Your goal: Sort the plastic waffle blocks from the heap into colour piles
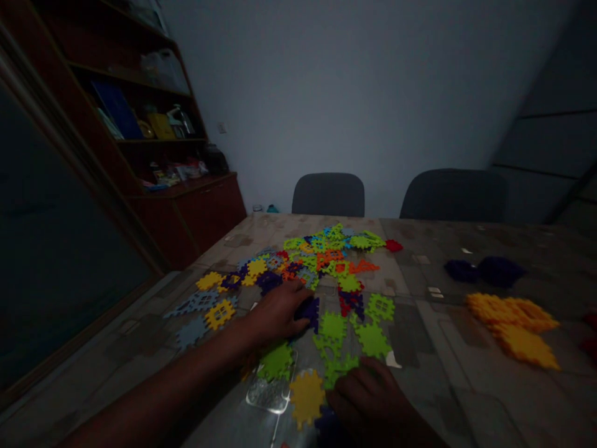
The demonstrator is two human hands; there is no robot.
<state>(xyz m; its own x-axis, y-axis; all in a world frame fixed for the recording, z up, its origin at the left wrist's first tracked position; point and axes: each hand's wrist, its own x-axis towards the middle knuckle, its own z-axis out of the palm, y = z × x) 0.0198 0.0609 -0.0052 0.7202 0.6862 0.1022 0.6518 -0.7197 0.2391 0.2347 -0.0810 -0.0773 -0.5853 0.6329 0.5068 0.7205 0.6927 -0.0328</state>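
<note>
Left hand (275, 314) curled against purple interlocking piece (310, 313), right hand (368, 398) half-closed at green piece (338, 368), yellow piece (306, 398) beside, grip on either unclear.

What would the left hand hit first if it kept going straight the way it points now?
Most likely the dark purple plastic interlocking piece right at the fingers of the left hand. The hand may already be touching it, though the dim view makes the depth hard to judge.
</note>
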